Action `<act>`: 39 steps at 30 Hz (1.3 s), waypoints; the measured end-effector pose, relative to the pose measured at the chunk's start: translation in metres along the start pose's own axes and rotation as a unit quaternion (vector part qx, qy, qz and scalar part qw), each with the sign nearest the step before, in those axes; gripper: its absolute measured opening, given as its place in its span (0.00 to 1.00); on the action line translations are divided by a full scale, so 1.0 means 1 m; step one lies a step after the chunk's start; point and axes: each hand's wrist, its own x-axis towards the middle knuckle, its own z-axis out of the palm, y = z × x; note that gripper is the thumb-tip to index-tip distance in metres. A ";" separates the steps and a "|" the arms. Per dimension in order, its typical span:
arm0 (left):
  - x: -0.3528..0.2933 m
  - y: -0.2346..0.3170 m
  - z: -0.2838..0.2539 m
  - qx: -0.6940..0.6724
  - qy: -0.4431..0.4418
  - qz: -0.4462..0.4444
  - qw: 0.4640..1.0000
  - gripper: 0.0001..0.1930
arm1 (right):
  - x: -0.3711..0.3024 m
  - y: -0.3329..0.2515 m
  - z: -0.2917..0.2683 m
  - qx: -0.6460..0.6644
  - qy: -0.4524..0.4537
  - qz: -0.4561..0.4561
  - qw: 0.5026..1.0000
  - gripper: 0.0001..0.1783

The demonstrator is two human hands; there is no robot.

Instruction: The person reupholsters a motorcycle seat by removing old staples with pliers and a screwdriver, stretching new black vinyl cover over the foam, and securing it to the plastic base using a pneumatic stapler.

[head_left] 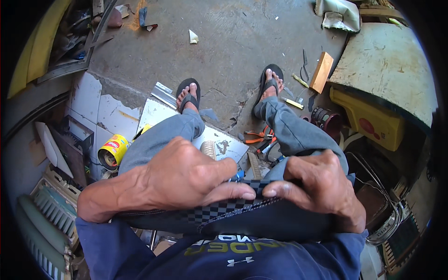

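A scuffed concrete floor (219,51) forms the backdrop. Nearest, a navy shirt (186,262) carries printed lettering; just beyond, a dark stitched cover (275,218) stretches left to right. The left hand (182,175) and right hand (322,184) are equally near it, each grip closed on its far edge, thumbtips almost meeting, most material lying toward the shirt. Farther off, leftward, a yellow can (122,143) shows a red-and-white label.

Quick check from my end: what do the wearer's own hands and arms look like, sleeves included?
The left hand and right hand wear no gloves, and no watch or bracelet shows. Short, dark navy sleeves leave the forearms bare.
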 end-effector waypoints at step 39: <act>-0.005 0.064 0.118 -0.056 -0.109 -0.250 0.961 0.24 | -0.104 0.042 0.027 -0.034 0.128 0.108 0.985 0.15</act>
